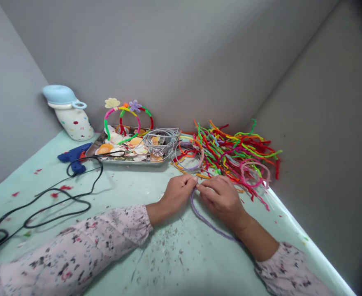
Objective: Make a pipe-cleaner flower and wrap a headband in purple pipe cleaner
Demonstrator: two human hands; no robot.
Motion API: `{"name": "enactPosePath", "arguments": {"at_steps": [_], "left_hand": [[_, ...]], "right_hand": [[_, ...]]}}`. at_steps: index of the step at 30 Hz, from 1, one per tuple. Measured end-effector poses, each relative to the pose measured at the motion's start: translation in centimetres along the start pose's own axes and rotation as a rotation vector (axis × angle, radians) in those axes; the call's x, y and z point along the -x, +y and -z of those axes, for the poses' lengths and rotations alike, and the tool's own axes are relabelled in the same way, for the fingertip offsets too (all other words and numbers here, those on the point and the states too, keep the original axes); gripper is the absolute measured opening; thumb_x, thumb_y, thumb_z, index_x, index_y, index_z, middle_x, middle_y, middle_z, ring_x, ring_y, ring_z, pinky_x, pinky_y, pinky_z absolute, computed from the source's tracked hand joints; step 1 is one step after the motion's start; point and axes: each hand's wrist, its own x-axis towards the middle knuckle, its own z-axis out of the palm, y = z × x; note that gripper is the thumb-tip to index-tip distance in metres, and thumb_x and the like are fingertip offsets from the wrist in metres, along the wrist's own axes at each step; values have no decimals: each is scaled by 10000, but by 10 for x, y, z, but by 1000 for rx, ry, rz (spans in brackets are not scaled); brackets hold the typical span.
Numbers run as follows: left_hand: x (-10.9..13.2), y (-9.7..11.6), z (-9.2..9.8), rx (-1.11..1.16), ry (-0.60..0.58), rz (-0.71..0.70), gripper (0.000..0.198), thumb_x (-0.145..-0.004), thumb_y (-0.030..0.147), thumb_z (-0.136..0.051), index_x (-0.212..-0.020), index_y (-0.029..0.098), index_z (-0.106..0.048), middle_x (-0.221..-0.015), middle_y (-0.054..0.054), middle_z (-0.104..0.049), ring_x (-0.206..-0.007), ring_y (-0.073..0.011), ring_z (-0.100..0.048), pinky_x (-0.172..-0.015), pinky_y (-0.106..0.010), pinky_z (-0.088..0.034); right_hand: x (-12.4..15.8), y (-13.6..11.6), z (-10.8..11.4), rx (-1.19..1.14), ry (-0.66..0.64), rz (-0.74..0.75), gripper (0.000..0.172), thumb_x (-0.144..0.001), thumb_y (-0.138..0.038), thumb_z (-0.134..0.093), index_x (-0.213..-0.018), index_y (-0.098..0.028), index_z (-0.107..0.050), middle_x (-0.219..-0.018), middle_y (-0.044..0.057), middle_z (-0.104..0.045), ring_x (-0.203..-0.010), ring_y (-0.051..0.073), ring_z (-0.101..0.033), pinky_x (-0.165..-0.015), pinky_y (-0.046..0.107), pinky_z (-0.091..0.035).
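Note:
Both hands meet near the table's middle, fingertips pinched close together. My left hand [176, 192] is closed, thumb and index finger pressed on the top end of a purple pipe cleaner [210, 224]. My right hand [223, 200] pinches the same end from the other side. From the fingertips the pipe cleaner hangs in a curve down to the right, passing under my right wrist. Just behind the hands lie grey wire rings [177, 163], partly wrapped in coloured pipe cleaner. Whether the fingers also touch a ring is hidden.
A metal tray [131, 163] holds seashells, two flower-topped hoops [152, 119] and a grey wire coil [161, 139]. To the right lies a heap of pipe cleaners [230, 148] with a pink ring [242, 174]. A blue glue gun [73, 154], black cord [88, 201] and bottle [73, 121] stand left.

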Motion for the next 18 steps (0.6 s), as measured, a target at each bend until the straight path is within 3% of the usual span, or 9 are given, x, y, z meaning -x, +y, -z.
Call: {"name": "enactPosePath", "arguments": {"at_steps": [10, 18], "left_hand": [[-1, -3, 0, 12, -33, -26, 391, -884, 407, -415, -576, 176, -348, -576, 37, -308, -575, -106, -293, -535, -256, -212], [-1, -2, 0, 36, 0, -36, 380, -889, 410, -423, -595, 179, -355, -599, 36, -312, -588, -109, -301, -551, -256, -237]], "right_hand": [[-3, -1, 2, -11, 12, -17, 224, -819, -113, -563, -998, -223, -640, -835, 46, -670, -775, 175, -567, -751, 361, -422], [0, -4, -5, -194, 128, -268, 198, -805, -151, -598, -994, -210, -606, -834, 38, -675, -781, 181, -595, -754, 358, -438]]}}
